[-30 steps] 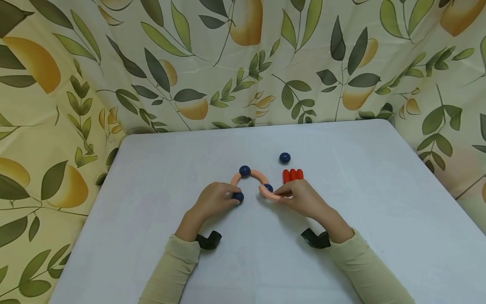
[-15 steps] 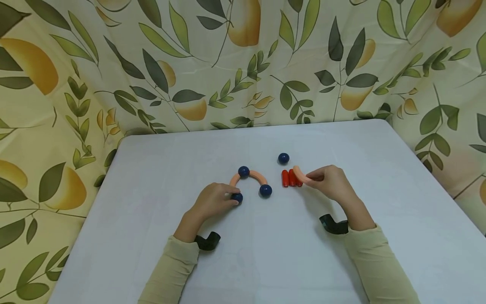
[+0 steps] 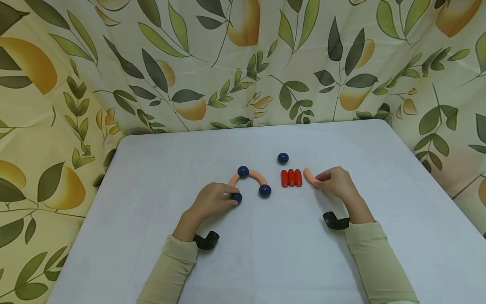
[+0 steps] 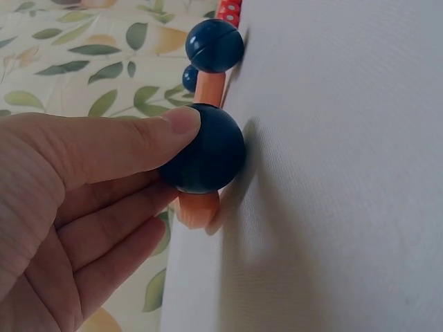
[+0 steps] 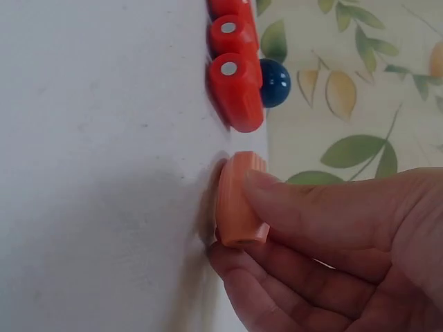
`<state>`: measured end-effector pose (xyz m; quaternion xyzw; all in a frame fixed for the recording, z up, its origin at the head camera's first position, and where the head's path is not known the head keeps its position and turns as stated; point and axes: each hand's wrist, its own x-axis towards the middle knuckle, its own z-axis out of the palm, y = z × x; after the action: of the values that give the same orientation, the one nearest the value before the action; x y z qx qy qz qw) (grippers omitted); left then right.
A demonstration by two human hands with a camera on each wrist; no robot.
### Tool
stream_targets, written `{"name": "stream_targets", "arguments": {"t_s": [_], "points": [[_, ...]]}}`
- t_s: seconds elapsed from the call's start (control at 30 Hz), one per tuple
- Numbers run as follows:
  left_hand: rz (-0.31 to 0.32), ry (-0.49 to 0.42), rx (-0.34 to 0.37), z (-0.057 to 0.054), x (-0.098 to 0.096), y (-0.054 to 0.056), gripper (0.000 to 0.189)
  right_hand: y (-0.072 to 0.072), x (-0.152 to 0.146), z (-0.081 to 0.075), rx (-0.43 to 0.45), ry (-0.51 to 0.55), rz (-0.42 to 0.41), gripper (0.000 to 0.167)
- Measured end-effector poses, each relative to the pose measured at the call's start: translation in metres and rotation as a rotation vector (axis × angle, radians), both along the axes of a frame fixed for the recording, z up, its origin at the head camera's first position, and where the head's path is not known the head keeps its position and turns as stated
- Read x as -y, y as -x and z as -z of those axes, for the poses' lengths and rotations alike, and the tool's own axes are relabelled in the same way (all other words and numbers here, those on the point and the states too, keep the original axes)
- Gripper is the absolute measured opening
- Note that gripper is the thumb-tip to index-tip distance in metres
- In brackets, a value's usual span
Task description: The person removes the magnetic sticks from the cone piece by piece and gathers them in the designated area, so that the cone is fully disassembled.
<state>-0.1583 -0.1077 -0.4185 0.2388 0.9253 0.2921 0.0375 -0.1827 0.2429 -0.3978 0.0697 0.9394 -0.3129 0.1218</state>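
Observation:
In the head view my left hand [image 3: 212,200] pinches a dark blue ball [image 3: 237,198] at the near left end of an arch. That arch has two curved orange rods [image 3: 258,177], a blue ball [image 3: 243,171] at its top and another blue ball [image 3: 265,191] at its right end. In the left wrist view, the thumb presses on the held ball [image 4: 218,155]. My right hand [image 3: 338,182] pinches a separate curved orange rod [image 3: 309,176] between thumb and fingers, right of the red rods [image 3: 291,177]. The right wrist view shows this orange rod [image 5: 239,200] low at the table.
Three red rods lie side by side, with round silvery discs in their ends. A loose blue ball [image 3: 282,158] sits behind them. The white table [image 3: 265,257] ends at a leaf-and-fruit patterned curtain [image 3: 228,84] at the back.
My right hand has moved right from the arch's right end, carrying the curved orange rod past the red rods and lowering it beside them. The left hand stays on its ball.

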Motion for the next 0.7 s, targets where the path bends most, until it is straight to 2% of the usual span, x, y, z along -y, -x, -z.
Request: {"name": "stream_targets", "arguments": {"t_s": [0.3,0.53,0.7], "points": [[0.014,-0.002,-0.002,0.000,0.000,0.000,0.028,0.000,0.007,0.005,-0.022,-0.051,-0.003,0.032],[0.129,0.027,-0.039,-0.002,0.006,0.002,0.035,-0.001,0.015,0.005,-0.029,-0.058,-0.018,0.033],[0.175,0.041,-0.078,-0.002,0.007,0.003,0.036,-0.001,0.019,0.004,-0.019,-0.060,-0.024,0.033]]}}
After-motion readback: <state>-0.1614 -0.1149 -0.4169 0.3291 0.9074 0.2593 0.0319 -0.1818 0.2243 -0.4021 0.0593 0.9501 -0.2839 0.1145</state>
